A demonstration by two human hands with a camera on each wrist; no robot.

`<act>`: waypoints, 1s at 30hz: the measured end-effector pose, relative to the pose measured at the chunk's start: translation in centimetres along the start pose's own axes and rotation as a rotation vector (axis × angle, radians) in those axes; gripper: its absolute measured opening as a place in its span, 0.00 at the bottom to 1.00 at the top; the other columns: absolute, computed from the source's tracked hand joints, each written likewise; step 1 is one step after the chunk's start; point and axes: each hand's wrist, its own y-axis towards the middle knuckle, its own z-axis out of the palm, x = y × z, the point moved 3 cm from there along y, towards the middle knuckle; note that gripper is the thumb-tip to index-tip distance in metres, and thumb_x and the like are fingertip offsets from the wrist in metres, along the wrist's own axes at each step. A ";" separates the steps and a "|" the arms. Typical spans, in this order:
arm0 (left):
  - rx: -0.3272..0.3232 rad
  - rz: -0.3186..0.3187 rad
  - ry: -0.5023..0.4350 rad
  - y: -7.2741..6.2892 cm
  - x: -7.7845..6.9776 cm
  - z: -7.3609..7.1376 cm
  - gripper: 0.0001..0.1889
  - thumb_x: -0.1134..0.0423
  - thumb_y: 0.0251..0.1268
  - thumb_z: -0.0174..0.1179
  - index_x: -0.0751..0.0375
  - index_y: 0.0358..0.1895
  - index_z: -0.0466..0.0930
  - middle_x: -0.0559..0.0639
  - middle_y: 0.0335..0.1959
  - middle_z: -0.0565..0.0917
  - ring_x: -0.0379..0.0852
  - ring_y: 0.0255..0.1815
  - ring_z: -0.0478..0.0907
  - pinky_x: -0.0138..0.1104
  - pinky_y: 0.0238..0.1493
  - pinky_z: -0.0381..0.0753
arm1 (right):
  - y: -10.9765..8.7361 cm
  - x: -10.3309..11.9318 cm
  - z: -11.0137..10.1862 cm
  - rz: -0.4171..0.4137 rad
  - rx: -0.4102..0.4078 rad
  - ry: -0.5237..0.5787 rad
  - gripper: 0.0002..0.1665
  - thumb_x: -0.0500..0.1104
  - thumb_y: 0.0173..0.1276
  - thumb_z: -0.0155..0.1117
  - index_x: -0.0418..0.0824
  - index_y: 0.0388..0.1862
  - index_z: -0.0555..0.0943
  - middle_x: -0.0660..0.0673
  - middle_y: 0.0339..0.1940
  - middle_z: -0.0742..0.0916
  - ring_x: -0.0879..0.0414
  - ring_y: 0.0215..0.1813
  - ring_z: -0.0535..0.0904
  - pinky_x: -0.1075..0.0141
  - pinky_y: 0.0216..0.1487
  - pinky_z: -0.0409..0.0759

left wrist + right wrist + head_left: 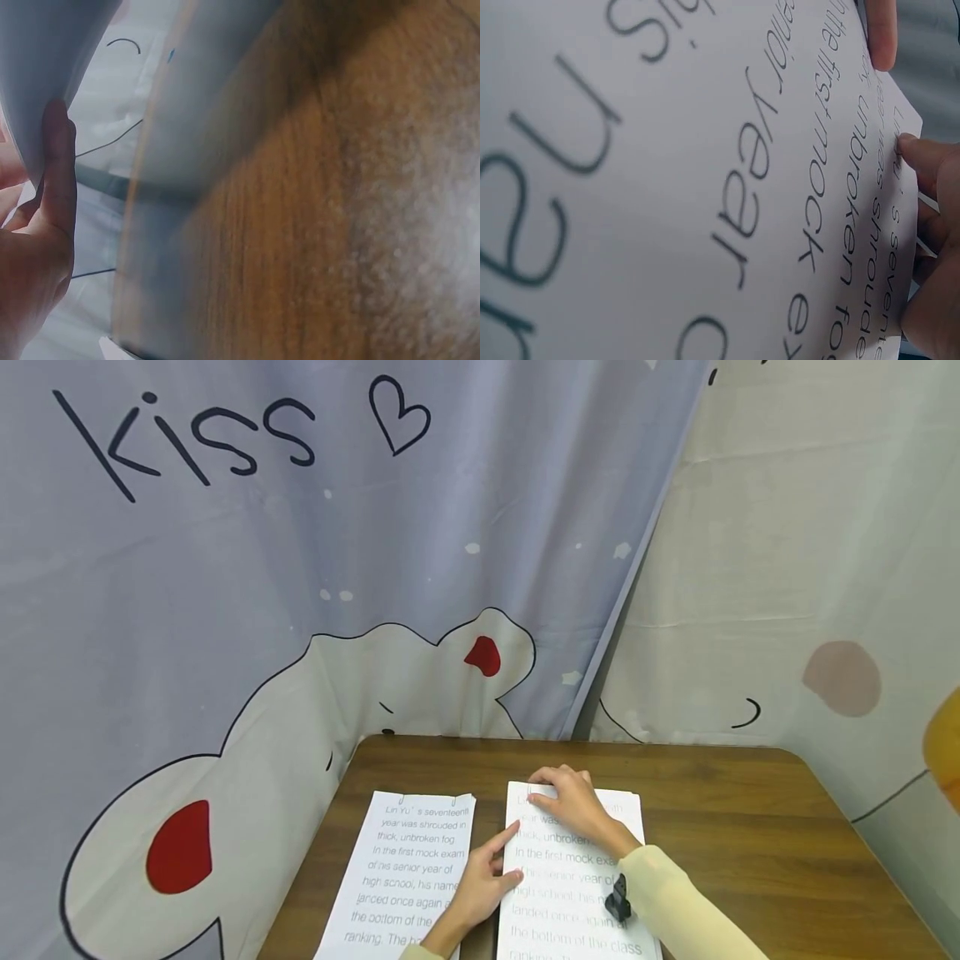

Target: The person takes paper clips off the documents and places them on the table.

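Observation:
A stack of white printed sheets (573,877) is held tilted up by both hands, its large text facing me. My right hand (572,802) grips its top edge, the thumb on the front and the other fingers behind. In the right wrist view, my right hand (936,247) pinches that edge near the first line. My left hand (480,883) holds the stack's left side. The left wrist view shows my left hand (41,240) with fingers on both sides of the paper (49,60). A paper clip seems to sit at the top left, partly hidden.
To the left lies another printed stack (405,877) with the same text and two paper clips (401,799) along its top. Both are at the brown wooden table (750,827). A patterned curtain (450,568) hangs behind. A small black device (618,902) is at the right cuff.

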 end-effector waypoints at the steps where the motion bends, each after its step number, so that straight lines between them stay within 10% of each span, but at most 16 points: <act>1: -0.001 0.002 -0.002 0.0 0.0 0.0 0.41 0.83 0.56 0.58 0.58 0.75 0.62 0.66 0.65 0.74 0.51 0.47 0.86 0.43 0.39 0.88 | 0.0 0.0 0.0 0.003 -0.002 0.003 0.15 0.53 0.63 0.73 0.54 0.47 0.85 0.64 0.41 0.86 0.64 0.41 0.75 0.60 0.49 0.62; 16: 0.019 0.014 -0.027 -0.1 0.4 0.3 0.41 0.83 0.56 0.58 0.59 0.75 0.61 0.67 0.66 0.73 0.53 0.49 0.85 0.43 0.40 0.88 | -0.1 0.3 -0.4 0.071 0.011 0.135 0.11 0.46 0.62 0.74 0.48 0.43 0.85 0.63 0.36 0.86 0.60 0.43 0.79 0.57 0.58 0.68; 30: 0.016 -0.010 -0.031 -0.1 0.6 0.3 0.41 0.83 0.56 0.58 0.58 0.76 0.61 0.66 0.67 0.73 0.52 0.49 0.85 0.43 0.40 0.88 | 0.2 -0.1 0.1 0.127 0.061 0.325 0.10 0.40 0.61 0.74 0.52 0.37 0.81 0.58 0.30 0.86 0.60 0.33 0.81 0.68 0.36 0.80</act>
